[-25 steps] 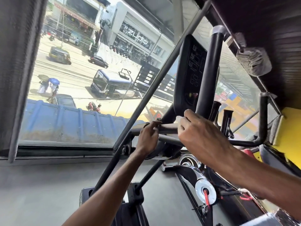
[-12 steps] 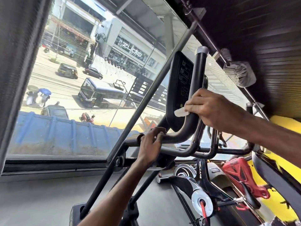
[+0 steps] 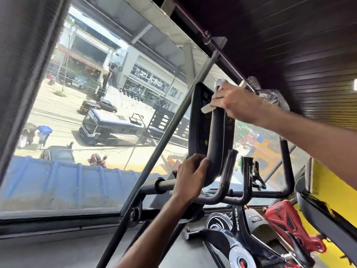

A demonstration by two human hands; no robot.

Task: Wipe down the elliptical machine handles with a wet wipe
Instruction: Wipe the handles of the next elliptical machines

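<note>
Handle (image 3: 216, 144) mid-wipe: right hand (image 3: 235, 105) fingers clamp wet wipe (image 3: 207, 109) near top, left hand (image 3: 190, 176) grips bend (other bars (image 3: 248, 178) likely pending).

Through the window you can read "ZUDIO" in pale letters on the dark storefront sign (image 3: 150, 80) across the street. Low on your right, "WELCARE" runs in white capitals along the black frame (image 3: 237, 219) beside the flywheel. The markings on the console (image 3: 199, 120) are too small to read, and the red signboard (image 3: 77, 59) further left is blurred.
</note>
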